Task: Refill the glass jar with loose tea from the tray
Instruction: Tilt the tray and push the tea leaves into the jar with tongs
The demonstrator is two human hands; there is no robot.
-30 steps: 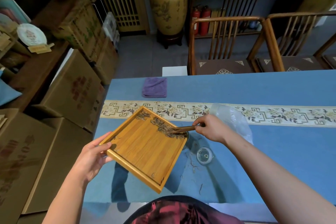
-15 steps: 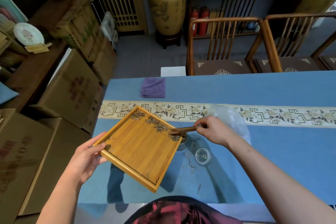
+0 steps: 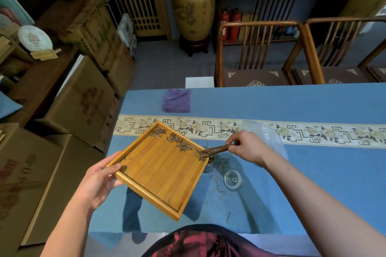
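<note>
My left hand (image 3: 98, 181) grips the left corner of a square bamboo tray (image 3: 160, 171) and holds it tilted above the blue table. Loose tea (image 3: 177, 143) lies along the tray's far rim and bunches at its right corner. Under that corner stands the glass jar (image 3: 210, 164), mostly hidden by the tray. My right hand (image 3: 248, 148) pinches a thin brown wooden scoop (image 3: 215, 150) whose tip lies in the tea at the right corner, over the jar's mouth.
The jar's glass lid (image 3: 232, 179) lies on the blue tablecloth (image 3: 313, 173) right of the jar, with spilled tea strands (image 3: 218, 189) around it. A clear plastic bag (image 3: 265, 135) lies behind my right hand. A purple cloth (image 3: 177, 100) sits far left. Cardboard boxes stand left; chairs stand beyond.
The tea has been drawn along the far rim toward the right corner, thinning the pile in the middle. The scoop tip has moved to that corner over the jar. The tray stays tilted in my left hand.
</note>
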